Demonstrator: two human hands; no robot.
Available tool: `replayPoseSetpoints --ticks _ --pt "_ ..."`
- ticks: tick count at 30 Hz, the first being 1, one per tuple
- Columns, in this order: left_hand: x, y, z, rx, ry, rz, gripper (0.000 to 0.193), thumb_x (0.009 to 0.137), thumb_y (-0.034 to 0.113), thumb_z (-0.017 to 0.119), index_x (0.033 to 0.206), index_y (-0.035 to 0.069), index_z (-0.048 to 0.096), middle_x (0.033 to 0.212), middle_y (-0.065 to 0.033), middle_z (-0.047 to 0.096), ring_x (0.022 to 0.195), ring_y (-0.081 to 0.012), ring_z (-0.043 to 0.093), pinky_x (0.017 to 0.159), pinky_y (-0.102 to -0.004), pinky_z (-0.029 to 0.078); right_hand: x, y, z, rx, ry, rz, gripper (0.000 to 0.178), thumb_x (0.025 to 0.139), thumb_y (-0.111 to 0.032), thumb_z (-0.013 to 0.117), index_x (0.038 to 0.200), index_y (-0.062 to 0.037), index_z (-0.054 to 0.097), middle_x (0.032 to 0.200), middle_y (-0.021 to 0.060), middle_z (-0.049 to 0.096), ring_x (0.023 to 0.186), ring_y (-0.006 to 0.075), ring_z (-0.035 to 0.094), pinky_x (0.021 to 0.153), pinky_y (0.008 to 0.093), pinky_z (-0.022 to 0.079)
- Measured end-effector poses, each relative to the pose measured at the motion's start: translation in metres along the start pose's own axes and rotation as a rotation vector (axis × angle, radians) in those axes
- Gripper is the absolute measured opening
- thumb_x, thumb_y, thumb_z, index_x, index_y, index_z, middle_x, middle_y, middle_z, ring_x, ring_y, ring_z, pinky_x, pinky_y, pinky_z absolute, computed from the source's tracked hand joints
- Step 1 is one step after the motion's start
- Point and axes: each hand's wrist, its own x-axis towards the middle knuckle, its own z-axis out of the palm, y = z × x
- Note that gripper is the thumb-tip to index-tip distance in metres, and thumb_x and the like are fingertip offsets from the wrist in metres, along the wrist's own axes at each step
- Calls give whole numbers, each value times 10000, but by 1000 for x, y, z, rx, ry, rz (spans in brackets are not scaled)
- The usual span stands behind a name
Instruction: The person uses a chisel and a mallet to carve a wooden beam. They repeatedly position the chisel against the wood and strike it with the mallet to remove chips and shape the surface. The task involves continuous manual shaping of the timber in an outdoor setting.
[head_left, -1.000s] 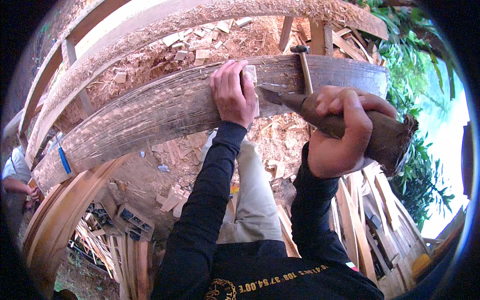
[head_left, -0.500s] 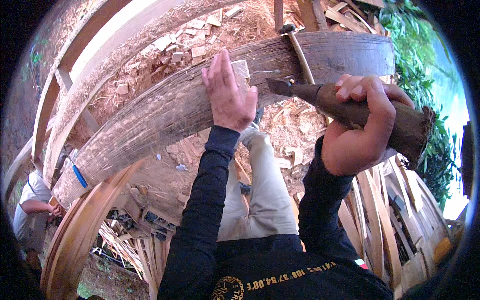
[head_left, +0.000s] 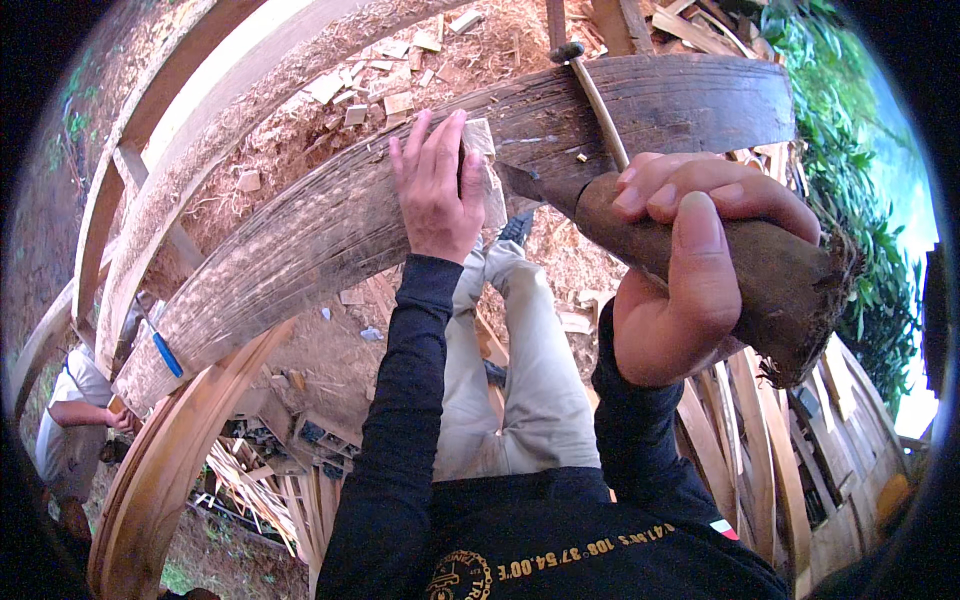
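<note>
**Chisel set against the curved timber**

From where I stand, the left hand (head_left: 437, 190) lies flat, fingers spread, on the long curved plank (head_left: 330, 240) that arcs from lower left to upper right of the frame, holding nothing. The right hand (head_left: 690, 270), right of centre, is wrapped tight round the thick wooden handle of a chisel (head_left: 720, 250), its blade tip touching the plank's lower edge just beside the left hand. A hammer (head_left: 590, 85) rests on the plank, top centre. Wood chips (head_left: 380, 90) litter the ground above, so I judge some trimming is done; the edge by the blade looks rough, with more left to pare.
</note>
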Motion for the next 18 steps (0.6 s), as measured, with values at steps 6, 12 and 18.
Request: replayPoseSetpoints --ticks 6,12,18 --pt "2 2 -2 19 -51 26 397 994 286 429 1351 131 505 1308 -33 568 1357 -271 375 1144 -559 148 7 21 -10 291 -235 -167 244 751 -31 536 968 -40 424 735 128 504 642 238 507 659 416 454" --pt "8 -4 -5 -43 -93 66 386 987 251 444 1356 153 505 1274 -27 604 1362 -258 377 1146 -571 136 5 13 -15 162 -335 -98 240 738 -35 542 950 -57 430 724 114 503 635 232 502 644 404 437" --pt "11 -6 -5 -79 -92 85 367 977 251 460 1324 154 530 1253 -30 618 1349 -255 398 1138 -581 155 7 20 -17 256 -390 -118 237 729 -33 536 941 -60 432 713 106 502 623 229 493 636 397 429"
